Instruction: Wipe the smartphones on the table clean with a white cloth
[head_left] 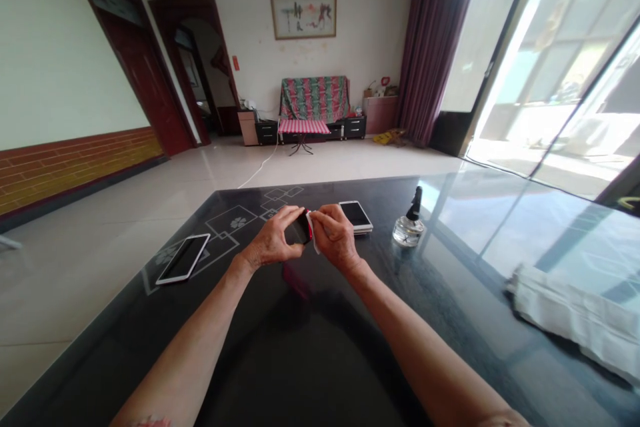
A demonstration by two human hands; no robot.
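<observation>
Above the black glossy table (300, 360), my left hand (273, 238) grips a dark phone with a red edge (299, 229), thumb below and fingers along the top. My right hand (336, 233) pinches a thin white cloth or tissue (315, 241) against the phone's red right edge. Just behind my right hand lies a small stack of white-framed devices (357, 215). A white tablet or phone with a dark screen (184, 259) rests on the table to the left.
A clear spray bottle with a black nozzle (409, 227) stands right of the stack. A folded grey-white cloth (575, 323) lies at the table's right. Beyond the table's far edge are tiled floor and a small table with a striped cover (303, 126).
</observation>
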